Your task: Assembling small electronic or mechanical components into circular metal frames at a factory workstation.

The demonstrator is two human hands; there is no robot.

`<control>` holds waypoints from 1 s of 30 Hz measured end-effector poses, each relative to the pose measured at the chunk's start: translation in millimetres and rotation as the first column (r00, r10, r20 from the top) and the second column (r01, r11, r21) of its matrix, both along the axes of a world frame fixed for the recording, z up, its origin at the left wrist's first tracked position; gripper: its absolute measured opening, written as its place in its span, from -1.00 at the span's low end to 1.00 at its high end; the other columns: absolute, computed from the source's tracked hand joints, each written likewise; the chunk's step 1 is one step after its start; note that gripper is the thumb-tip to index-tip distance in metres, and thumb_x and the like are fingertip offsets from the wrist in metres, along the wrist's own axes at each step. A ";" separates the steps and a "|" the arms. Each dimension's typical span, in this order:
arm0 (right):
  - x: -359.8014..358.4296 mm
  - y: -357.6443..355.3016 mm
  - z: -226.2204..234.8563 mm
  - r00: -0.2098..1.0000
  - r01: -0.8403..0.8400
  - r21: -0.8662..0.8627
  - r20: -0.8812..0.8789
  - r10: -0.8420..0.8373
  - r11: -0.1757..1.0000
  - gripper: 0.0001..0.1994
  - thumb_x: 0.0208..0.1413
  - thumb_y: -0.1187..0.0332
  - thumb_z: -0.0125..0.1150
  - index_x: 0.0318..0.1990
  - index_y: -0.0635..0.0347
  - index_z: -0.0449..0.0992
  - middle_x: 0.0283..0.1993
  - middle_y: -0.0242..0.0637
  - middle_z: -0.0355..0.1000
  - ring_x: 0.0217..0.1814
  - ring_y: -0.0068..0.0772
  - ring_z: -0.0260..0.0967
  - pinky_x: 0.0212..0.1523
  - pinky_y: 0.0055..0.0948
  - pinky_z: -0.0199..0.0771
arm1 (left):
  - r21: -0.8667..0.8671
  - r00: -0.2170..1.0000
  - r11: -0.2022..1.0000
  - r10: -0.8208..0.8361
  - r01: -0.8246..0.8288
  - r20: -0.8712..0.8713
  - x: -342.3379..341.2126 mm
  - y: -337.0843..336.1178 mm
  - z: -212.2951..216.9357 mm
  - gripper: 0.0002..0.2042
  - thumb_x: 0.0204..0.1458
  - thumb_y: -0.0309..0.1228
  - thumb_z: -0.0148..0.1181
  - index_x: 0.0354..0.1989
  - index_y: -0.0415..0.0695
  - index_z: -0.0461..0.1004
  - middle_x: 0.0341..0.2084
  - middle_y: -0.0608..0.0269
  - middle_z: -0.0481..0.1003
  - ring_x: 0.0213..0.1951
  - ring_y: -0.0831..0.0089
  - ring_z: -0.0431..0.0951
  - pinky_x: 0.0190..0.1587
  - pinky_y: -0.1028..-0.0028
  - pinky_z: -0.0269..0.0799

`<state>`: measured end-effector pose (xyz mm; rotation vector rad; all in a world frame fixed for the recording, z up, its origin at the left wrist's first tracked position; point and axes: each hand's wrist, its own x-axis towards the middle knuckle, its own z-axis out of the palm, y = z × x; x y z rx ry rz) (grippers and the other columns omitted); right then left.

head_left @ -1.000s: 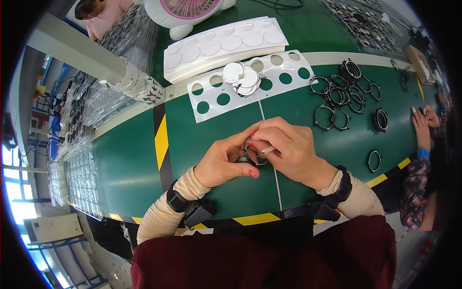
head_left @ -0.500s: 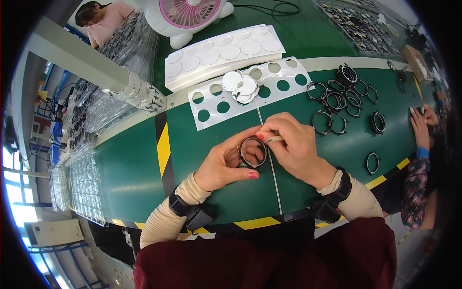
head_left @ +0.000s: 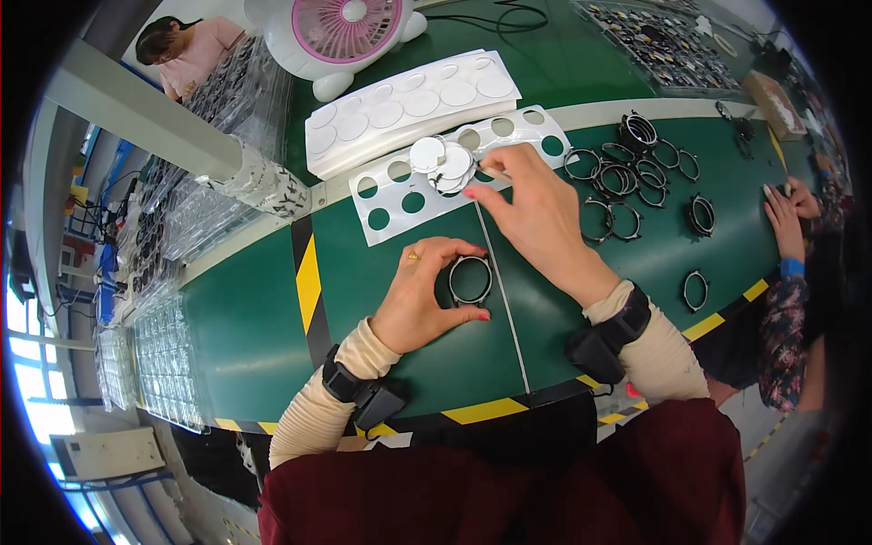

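Black ring (head_left: 470,303) between fingertips (head_left: 481,314) of left grip (head_left: 416,298)

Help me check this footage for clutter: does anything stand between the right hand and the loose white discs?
Nothing visible does. The right hand has its fingers at the right edge of the loose white discs; contact is unclear. The punched white sheet lies beneath them, and the left hand holds the black ring well clear.
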<state>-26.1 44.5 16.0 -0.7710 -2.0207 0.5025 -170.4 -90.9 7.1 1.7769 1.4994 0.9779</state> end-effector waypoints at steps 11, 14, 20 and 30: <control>16.0 -43.0 -11.4 0.945 -0.327 -0.022 0.030 0.327 0.945 -0.82 0.04 0.53 0.27 -0.18 0.26 0.52 -0.28 -0.21 0.44 -0.30 -0.23 0.43 -0.30 -0.38 0.44 | 0.088 0.964 0.990 -0.084 0.109 -0.251 -38.3 -6.1 -6.4 -0.06 -0.35 -0.33 0.56 0.31 -0.09 0.17 -0.02 0.17 0.45 0.08 0.18 0.37 0.18 0.25 0.14; 7.0 -50.1 -16.1 0.929 -0.354 -0.068 0.093 0.359 0.933 -0.83 0.02 0.52 0.28 -0.20 0.24 0.53 -0.29 -0.24 0.45 -0.29 -0.26 0.43 -0.32 -0.38 0.43 | 0.078 0.977 0.994 -0.065 0.082 -0.204 -44.6 -7.2 -9.6 -0.06 -0.33 -0.33 0.55 0.32 -0.10 0.15 -0.01 0.15 0.44 0.07 0.17 0.37 0.18 0.26 0.14; -5.6 -45.8 -32.4 0.897 -0.382 -0.123 0.189 0.400 0.916 -0.86 -0.02 0.50 0.32 -0.27 0.17 0.55 -0.29 -0.32 0.45 -0.26 -0.28 0.41 -0.34 -0.36 0.43 | 0.073 0.975 0.990 -0.104 0.121 -0.198 -64.5 -2.8 -29.0 -0.05 -0.31 -0.32 0.54 0.34 -0.10 0.13 0.02 0.12 0.43 0.05 0.17 0.37 0.15 0.28 0.18; -4.5 -43.8 -38.6 0.899 -0.358 -0.045 0.251 0.358 0.933 -0.84 -0.04 0.48 0.33 -0.25 0.13 0.58 -0.32 -0.38 0.40 -0.29 -0.34 0.39 -0.39 -0.39 0.42 | 0.129 0.973 0.991 0.008 0.023 -0.232 -45.9 2.0 -28.6 -0.05 -0.30 -0.43 0.53 0.36 -0.13 0.11 -0.03 0.18 0.47 -0.02 0.22 0.39 0.13 0.31 0.24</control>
